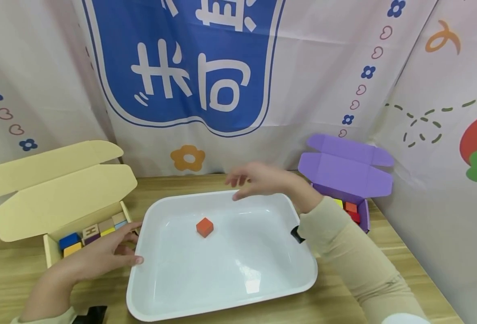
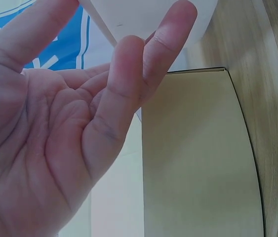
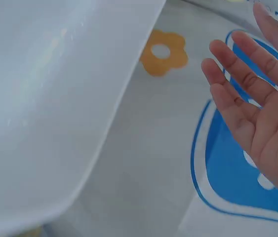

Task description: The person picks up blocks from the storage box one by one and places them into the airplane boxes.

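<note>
A white tray (image 1: 222, 303) lies on the wooden table with one orange-red cube (image 1: 204, 227) inside, left of its middle. Against the tray's left rim rests my left hand (image 1: 101, 252), thumb at the edge. The left wrist view shows that hand (image 2: 74, 113) with fairly straight fingers near the tray wall (image 2: 129, 19). Over the tray's far rim hovers my right hand (image 1: 263, 179), slightly blurred, with nothing in it. Its fingers are spread and relaxed in the right wrist view, where the hand (image 3: 262, 103) is apart from the tray (image 3: 55, 113).
At the left, behind my left hand, stands an open yellow box (image 1: 62, 202) holding several coloured and wooden blocks (image 1: 90, 231). An open purple box (image 1: 345, 173) with red and yellow blocks (image 1: 352, 211) stands at the right, beyond my right forearm. A printed cloth (image 1: 303, 90) hangs behind the table.
</note>
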`<state>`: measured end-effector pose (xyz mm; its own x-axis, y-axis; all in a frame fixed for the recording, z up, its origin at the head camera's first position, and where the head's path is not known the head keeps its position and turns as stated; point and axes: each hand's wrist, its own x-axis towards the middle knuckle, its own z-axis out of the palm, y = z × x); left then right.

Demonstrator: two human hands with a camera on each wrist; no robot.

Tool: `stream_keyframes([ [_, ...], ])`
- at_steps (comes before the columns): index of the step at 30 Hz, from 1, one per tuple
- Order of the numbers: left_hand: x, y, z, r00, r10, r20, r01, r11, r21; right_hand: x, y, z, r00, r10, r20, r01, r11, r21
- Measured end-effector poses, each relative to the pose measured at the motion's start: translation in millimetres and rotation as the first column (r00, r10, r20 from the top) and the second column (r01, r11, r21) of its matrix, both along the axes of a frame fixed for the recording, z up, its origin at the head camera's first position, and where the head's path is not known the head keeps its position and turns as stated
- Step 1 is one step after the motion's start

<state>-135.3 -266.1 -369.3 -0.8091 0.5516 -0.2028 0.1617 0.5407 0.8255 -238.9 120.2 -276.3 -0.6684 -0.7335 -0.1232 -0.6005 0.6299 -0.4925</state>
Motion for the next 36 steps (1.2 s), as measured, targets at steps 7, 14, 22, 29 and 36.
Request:
stream_keyframes([
  [7,1.1,-0.2,2.6,1.000,0.016,0.007,-0.016,0.999,-0.033,-3.9,-42,-27.1,0.995,0.024,0.092,-0.029,0.998,0.051],
  [14,1.4,0.0,2.9,1.000,0.000,-0.008,0.000,1.000,-0.021,-2.4,-68,-52.9,0.993,0.072,0.092,-0.083,0.990,0.114],
  [22,1.5,1.0,2.0,1.000,0.004,0.004,-0.004,1.000,-0.009,0.4,-87,-73.7,0.990,0.086,0.116,-0.107,0.976,0.191],
  [29,1.4,1.5,0.9,1.000,0.013,-0.001,-0.013,1.000,-0.027,4.1,-93,-80.7,0.988,0.152,0.030,-0.154,0.945,0.288],
  [36,0.9,1.9,0.3,1.000,0.008,-0.001,-0.008,1.000,-0.018,5.0,-91,-77.6,0.990,0.128,0.050,-0.137,0.947,0.291],
])
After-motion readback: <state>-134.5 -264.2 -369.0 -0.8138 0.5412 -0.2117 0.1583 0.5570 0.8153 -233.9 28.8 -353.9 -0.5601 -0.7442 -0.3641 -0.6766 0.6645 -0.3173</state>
